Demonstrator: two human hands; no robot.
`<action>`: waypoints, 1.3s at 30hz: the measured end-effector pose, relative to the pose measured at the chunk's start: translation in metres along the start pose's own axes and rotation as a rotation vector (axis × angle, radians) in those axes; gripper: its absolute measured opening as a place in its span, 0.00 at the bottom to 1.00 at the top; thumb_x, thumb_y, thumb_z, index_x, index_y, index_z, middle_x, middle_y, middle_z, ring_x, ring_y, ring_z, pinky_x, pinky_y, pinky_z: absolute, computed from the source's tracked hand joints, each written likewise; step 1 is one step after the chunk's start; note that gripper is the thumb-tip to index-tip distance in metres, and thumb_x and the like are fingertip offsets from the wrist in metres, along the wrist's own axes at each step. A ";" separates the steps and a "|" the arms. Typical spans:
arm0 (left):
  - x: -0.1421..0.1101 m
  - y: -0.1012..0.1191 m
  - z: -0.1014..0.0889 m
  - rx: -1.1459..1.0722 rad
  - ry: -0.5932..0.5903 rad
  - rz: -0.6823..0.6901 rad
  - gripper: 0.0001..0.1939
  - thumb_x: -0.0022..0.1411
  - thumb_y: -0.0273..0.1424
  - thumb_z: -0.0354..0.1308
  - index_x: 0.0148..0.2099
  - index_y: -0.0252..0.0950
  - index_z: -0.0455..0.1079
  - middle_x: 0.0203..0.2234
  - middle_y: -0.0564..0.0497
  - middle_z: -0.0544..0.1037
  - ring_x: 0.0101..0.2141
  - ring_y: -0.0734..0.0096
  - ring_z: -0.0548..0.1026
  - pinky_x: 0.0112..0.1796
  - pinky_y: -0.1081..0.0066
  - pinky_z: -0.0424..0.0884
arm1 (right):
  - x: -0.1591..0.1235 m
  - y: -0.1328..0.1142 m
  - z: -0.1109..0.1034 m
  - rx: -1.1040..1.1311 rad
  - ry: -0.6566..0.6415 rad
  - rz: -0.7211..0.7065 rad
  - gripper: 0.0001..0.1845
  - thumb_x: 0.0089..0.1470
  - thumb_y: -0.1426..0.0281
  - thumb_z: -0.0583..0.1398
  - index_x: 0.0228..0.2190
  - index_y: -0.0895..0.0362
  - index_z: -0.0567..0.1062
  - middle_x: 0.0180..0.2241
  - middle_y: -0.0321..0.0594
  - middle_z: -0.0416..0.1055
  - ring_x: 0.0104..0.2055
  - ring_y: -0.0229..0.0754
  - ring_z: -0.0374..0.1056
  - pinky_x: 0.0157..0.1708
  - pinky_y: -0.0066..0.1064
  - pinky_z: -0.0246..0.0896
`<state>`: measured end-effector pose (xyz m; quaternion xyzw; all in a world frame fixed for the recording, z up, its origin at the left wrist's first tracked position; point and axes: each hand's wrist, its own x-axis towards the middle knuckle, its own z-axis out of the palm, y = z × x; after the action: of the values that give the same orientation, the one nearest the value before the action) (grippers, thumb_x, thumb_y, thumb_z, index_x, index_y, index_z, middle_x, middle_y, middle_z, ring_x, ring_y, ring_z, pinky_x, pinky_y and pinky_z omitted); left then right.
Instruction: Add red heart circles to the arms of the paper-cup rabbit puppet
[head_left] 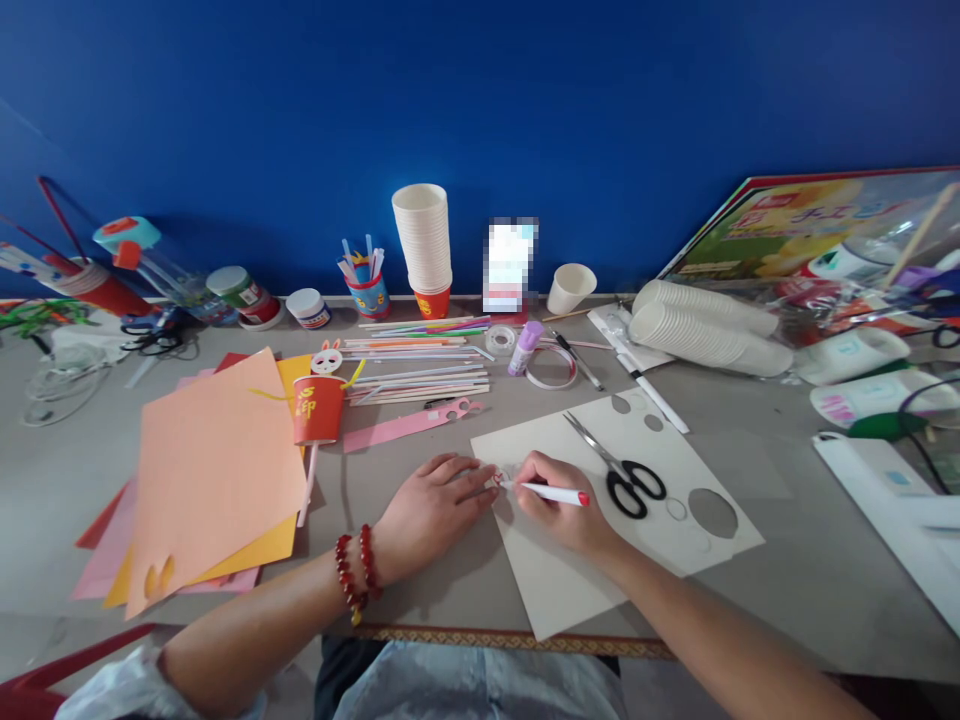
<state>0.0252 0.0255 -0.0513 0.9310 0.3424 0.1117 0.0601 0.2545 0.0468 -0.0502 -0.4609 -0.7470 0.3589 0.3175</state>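
Observation:
My right hand [561,508] grips a white marker [553,492] with a red end, its tip on a small round white paper piece [501,478] that bears red marks. Flat beside it lies my left hand [442,505], fingers stretched out and fingertips at the edge of that piece. Both hands rest over the left part of a large white sheet [577,575] with round holes cut in it. Black-handled scissors [616,468] lie on the sheet, just beyond my right hand. A paper ring [676,509] lies near their handles.
Coloured paper sheets [217,470] and a red cup with a rabbit face [319,410] are at left. Straws [420,370], a purple glue stick [526,349], tape [501,340] and a tall cup stack [421,235] stand or lie behind. More stacked cups [705,330] lie right.

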 end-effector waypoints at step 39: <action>0.000 0.000 0.002 0.014 0.008 0.007 0.15 0.71 0.31 0.51 0.57 0.41 0.69 0.59 0.50 0.72 0.58 0.62 0.67 0.58 0.58 0.65 | -0.001 0.005 0.003 0.029 0.099 0.035 0.10 0.54 0.72 0.57 0.23 0.54 0.63 0.18 0.29 0.61 0.20 0.34 0.54 0.22 0.27 0.49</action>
<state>0.0256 0.0255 -0.0533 0.9320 0.3403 0.1134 0.0518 0.2547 0.0471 -0.0563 -0.4864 -0.7169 0.3520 0.3542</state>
